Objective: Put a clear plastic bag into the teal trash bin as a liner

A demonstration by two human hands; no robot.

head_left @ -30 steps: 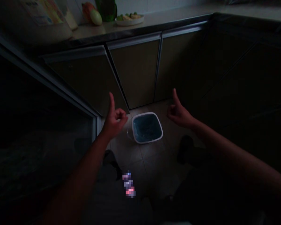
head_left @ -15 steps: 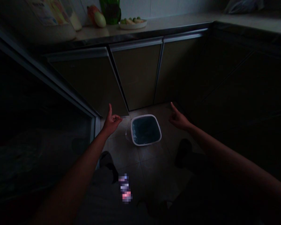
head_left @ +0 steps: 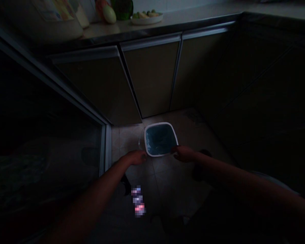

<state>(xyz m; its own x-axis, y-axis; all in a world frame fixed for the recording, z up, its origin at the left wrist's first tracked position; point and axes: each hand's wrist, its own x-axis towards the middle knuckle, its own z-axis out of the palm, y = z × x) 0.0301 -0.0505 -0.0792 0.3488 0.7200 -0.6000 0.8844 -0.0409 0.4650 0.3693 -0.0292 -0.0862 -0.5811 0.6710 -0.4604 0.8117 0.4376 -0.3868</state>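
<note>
1. The bin stands on the floor, just in front of the cabinet door.
2. My left grip and right grip are at the bin's near rim; I cannot tell whether either is clamped.
3. Risk: in this poor light, uneven pressure could tip the bin.

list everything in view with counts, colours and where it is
waste bin: 1, white rim, blue inside, on the floor before the cabinets
cabinet doors: several, dark olive, under the countertop
countertop: 1, pale, above the cabinets
plate of small fruit: 1, white plate, on the countertop
squash: 1, pale green, on the countertop left of the plate
green container: 1, dark green, on the countertop behind the squash
floor tiles: many, beige, under the bin
left hand: 1, at the bin's near left corner
right hand: 1, at the bin's near right rim
</note>
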